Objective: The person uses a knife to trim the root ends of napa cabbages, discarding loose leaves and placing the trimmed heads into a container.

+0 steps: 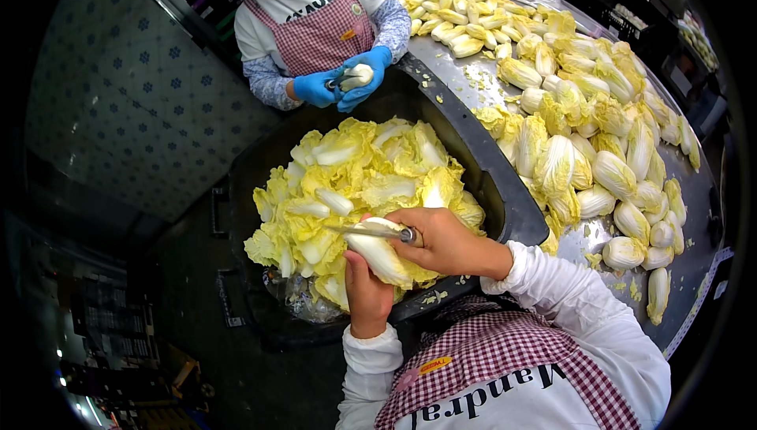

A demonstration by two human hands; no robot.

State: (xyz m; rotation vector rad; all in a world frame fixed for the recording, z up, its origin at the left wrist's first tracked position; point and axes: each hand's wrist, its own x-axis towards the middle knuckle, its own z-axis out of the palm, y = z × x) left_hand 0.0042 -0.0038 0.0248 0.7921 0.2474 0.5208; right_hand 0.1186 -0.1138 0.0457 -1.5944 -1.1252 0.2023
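Observation:
My left hand (369,294) is wrapped round a small, pale napa cabbage (380,261), its white base pointing up and away from me. In my right hand (441,244) is a knife (371,231), whose blade lies across the cabbage's base end. Whether the blade has cut in cannot be told. Both hands are over the near side of a black bin (505,185). Loose yellow-white cabbage leaves (371,170) are heaped in it, and some clear plastic (311,301) shows at its near left edge.
Many trimmed-looking cabbages (615,173) cover the metal table (686,272) on the right, with leaf scraps among them. Across the bin, a co-worker in blue gloves (367,75) holds a cabbage and a tool. A patterned panel (126,114) stands at left.

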